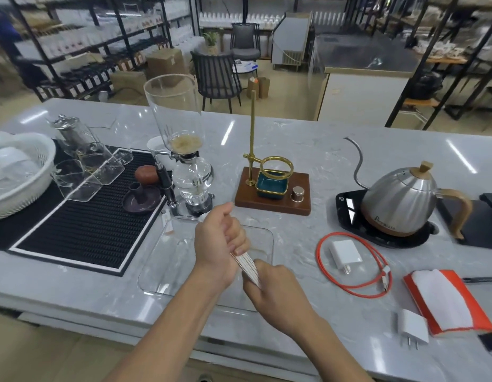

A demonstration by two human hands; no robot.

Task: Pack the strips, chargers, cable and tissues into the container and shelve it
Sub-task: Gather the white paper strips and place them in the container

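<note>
A bundle of thin white strips is gripped at both ends, my left hand on its upper end and my right hand on its lower end, above a clear plastic container on the counter. One loose strip lies at the container's far left corner. To the right, a white charger sits inside a coiled orange cable. A second white charger lies near the front edge. An orange tissue pack with white tissue showing lies at the far right.
A black ribbed mat with glassware, a siphon brewer and a white basket fill the left. Behind the container stands a wooden dripper stand. A steel kettle on a black base sits right. Shelving lines the room behind.
</note>
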